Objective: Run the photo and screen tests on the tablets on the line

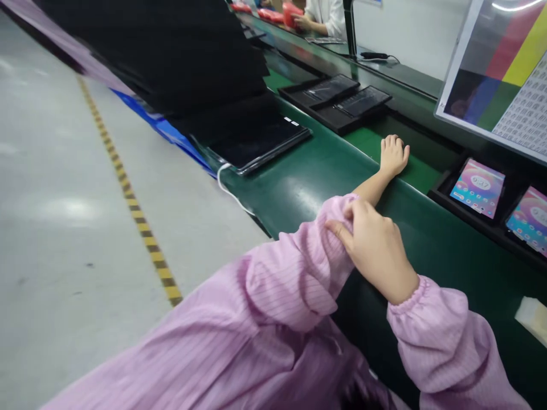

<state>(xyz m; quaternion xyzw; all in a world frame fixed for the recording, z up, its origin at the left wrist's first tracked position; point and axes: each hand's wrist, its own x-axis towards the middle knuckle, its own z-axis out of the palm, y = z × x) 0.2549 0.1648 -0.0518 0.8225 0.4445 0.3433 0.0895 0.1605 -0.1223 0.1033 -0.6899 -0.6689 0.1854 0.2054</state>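
Observation:
My left hand (393, 155) rests palm down on the green bench (307, 176), fingers loosely curled, holding nothing. My left arm stretches out with its pink striped sleeve (299, 273) pushed up past the forearm. My right hand (376, 247) pinches the cuff of that left sleeve near the elbow. A black tray (440, 191) with two lit tablets (477, 187) lies just right of my left hand.
A stack of black trays (205, 74) with a dark tablet (260, 145) and a white cable (228, 188) sits at the bench's left end. Another tray with two dark tablets (342, 97) lies beyond. A colour-chart monitor (504, 68) stands right. A person in white (325, 17) works far back. A yellow-black floor line (128, 193) runs left.

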